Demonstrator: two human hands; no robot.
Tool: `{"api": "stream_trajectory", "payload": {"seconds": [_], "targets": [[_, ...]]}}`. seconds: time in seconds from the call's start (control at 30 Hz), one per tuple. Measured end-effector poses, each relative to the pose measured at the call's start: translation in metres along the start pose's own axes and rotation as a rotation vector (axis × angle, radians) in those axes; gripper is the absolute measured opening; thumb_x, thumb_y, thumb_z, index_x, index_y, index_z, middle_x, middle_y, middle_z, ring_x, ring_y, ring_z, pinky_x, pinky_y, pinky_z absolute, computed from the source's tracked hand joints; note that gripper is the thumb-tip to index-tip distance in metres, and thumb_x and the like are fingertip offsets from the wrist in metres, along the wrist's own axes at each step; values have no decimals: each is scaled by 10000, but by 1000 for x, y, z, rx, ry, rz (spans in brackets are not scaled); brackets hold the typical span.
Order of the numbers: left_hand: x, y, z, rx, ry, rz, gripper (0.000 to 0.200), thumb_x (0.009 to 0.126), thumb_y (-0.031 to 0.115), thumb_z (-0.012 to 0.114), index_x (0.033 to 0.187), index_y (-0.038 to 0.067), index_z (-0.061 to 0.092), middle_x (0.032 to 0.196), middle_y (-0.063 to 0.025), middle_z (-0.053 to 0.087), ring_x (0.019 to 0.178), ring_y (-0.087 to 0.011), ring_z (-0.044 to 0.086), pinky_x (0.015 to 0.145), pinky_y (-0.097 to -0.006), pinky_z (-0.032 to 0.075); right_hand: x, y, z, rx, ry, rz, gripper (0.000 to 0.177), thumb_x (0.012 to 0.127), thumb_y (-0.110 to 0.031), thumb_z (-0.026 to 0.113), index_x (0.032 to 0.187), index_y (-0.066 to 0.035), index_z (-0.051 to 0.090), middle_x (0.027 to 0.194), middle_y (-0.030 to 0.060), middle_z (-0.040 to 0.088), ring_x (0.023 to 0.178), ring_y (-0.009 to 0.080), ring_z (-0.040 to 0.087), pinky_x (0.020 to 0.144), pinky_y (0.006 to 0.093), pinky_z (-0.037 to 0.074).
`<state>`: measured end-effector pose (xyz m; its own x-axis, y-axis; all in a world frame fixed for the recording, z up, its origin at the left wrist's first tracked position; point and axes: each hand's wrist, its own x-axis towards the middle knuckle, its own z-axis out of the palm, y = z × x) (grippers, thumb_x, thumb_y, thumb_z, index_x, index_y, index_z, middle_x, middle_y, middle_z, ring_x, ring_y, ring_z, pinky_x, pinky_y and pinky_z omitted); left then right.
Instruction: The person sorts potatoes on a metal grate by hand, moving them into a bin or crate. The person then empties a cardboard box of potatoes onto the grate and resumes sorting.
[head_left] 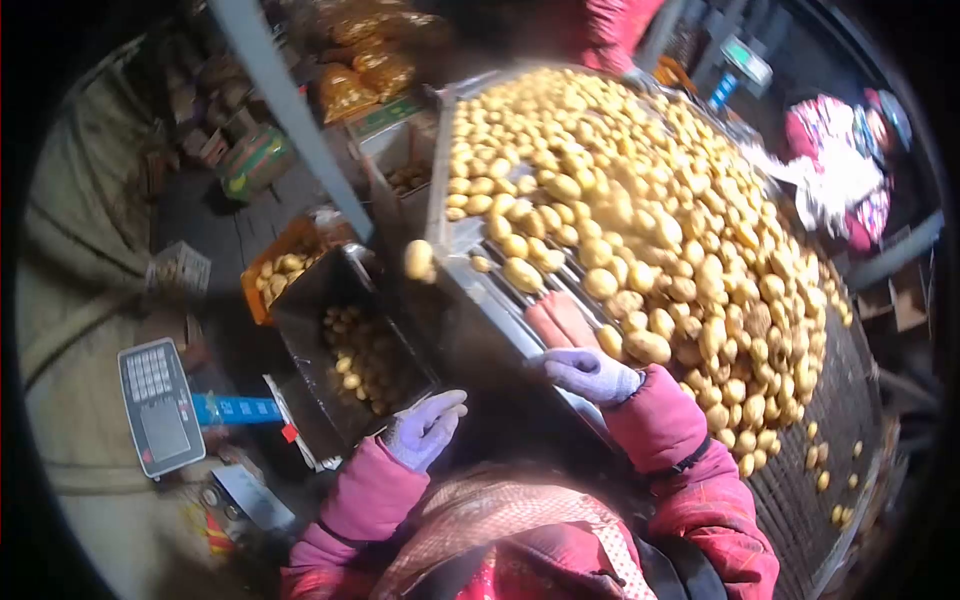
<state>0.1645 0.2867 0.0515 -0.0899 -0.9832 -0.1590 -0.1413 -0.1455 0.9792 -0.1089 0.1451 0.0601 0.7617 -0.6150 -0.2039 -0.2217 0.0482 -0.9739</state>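
My left hand (pixel 425 431), in a lavender glove, is held over the near end of a dark bin (pixel 300 310) with several potatoes (pixel 350 375) in it. Its fingers are stretched out and nothing shows in them. My right hand (pixel 592 376), gloved alike, is at the near edge of a sorting table (pixel 520 335), fingers pointing left and holding nothing visible. Just beyond it, a pinkish flat piece (pixel 562 320) lies at the edge beside the potato heap (pixel 690 250). A blurred pair of potatoes (pixel 420 262) appears in mid-air left of the table.
A scale display (pixel 162 405) on a blue post stands at left. Behind the bin is an orange crate (pixel 262 290) of potatoes. A metal post (pixel 290 110) rises at upper left, near filled orange bags (pixel 350 90). Other people (pixel 612 35) are across the table and at right (pixel 835 165).
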Motion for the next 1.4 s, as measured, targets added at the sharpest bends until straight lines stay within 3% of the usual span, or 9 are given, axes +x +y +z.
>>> {"api": "stream_trajectory", "payload": {"seconds": [0.17, 0.3, 0.57, 0.67, 0.87, 1.0, 1.2, 1.3, 1.4], "targets": [[31, 39, 76, 37, -186, -52, 345, 947, 116, 496, 1266, -17, 508, 1082, -123, 629, 1000, -172, 607, 875, -294, 489, -106, 5, -51, 272, 35, 141, 289, 950, -248, 514, 1073, -19, 642, 991, 29, 656, 955, 132, 574, 885, 286, 445], [59, 56, 139, 106, -377, -147, 366, 936, 145, 534, 1263, -17, 511, 1080, -106, 630, 997, -132, 593, 864, -264, 468, -205, 9, -96, 185, 391, -103, 269, 926, -211, 511, 1019, -9, 661, 991, 62, 656, 963, 148, 583, 859, 296, 454], [104, 37, 201, 363, -335, 224, 363, 877, 155, 612, 1205, 6, 561, 991, -116, 658, 880, -162, 626, 773, -284, 497, -298, 64, -116, 130, 1089, -19, 296, 976, -214, 473, 1105, 6, 623, 1025, 75, 647, 970, 149, 591, 873, 278, 456], [114, 38, 206, 223, -423, 70, 336, 933, 136, 531, 1244, 9, 537, 1072, -75, 629, 975, -122, 578, 858, -266, 468, -266, 53, -106, -94, 1158, -74, 286, 943, -124, 521, 1207, -28, 577, 1078, 41, 614, 974, 86, 544, 828, 209, 424], [135, 31, 187, -111, -480, -305, 366, 955, 189, 524, 1280, 23, 497, 1082, -80, 606, 910, -116, 586, 801, -239, 491, -189, 24, -101, -1111, 965, 56, 568, 796, -259, 638, 1326, -143, 472, 1328, 149, 465, 1161, 336, 471, 986, 437, 343], [162, 26, 173, 21, -394, -45, 341, 943, 134, 510, 1256, -2, 508, 1127, -106, 599, 1040, -170, 586, 854, -279, 493, -155, 41, -111, -1327, 968, 172, 612, 767, -275, 644, 1340, -182, 449, 1311, 129, 478, 1110, 331, 498, 960, 440, 357], [207, 33, 222, 722, -461, 593, 567, 759, 353, 648, 1246, 92, 520, 1145, -169, 552, 1056, -353, 528, 909, -444, 425, -148, 46, -128, -1099, 1188, 204, 556, 758, -201, 664, 1289, -159, 502, 1141, 108, 595, 974, 270, 586, 836, 382, 440], [211, 52, 243, 1087, -592, 538, 683, 723, 448, 648, 1308, 153, 457, 1204, -160, 497, 1150, -354, 462, 940, -472, 392, -159, 27, -105, 32, 1289, -100, 414, 861, -136, 614, 1256, -64, 514, 1122, 73, 608, 971, 167, 590, 801, 290, 483], [218, 58, 246, 1163, -637, 562, 669, 711, 435, 664, 1275, 130, 475, 1140, -175, 541, 1091, -365, 509, 916, -460, 421, -168, 37, -83, 305, 1292, -116, 352, 923, -131, 528, 1257, -24, 499, 1145, 100, 579, 1027, 176, 572, 848, 286, 497]]}}
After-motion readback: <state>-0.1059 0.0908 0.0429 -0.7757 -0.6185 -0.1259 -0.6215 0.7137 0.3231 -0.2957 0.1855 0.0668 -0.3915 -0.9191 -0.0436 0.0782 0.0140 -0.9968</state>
